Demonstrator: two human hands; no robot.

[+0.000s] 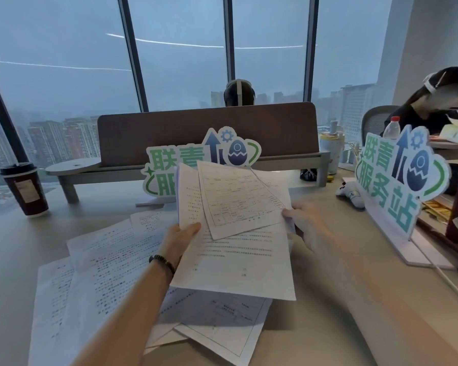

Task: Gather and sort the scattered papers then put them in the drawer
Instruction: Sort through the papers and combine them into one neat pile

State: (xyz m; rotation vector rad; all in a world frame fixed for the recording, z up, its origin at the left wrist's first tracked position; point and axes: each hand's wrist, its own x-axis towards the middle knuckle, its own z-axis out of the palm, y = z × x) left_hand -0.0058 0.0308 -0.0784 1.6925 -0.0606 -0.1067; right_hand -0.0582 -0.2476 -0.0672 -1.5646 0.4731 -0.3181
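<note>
Item: held sheaf of papers [230, 233], raised above the counter [328, 326]. Left hand [181, 240] pinches its left edge; right hand [306, 225] grips the right edge. Loose sheets [101, 262] lie scattered on the counter below. Drawer: not in view. Step, by judgement: gathering and sorting. Next: square the sheaf, collect the remaining sheets.

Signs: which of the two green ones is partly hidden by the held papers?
The centre sign: the held papers cover its lower right. The right sign shows whole.
</note>
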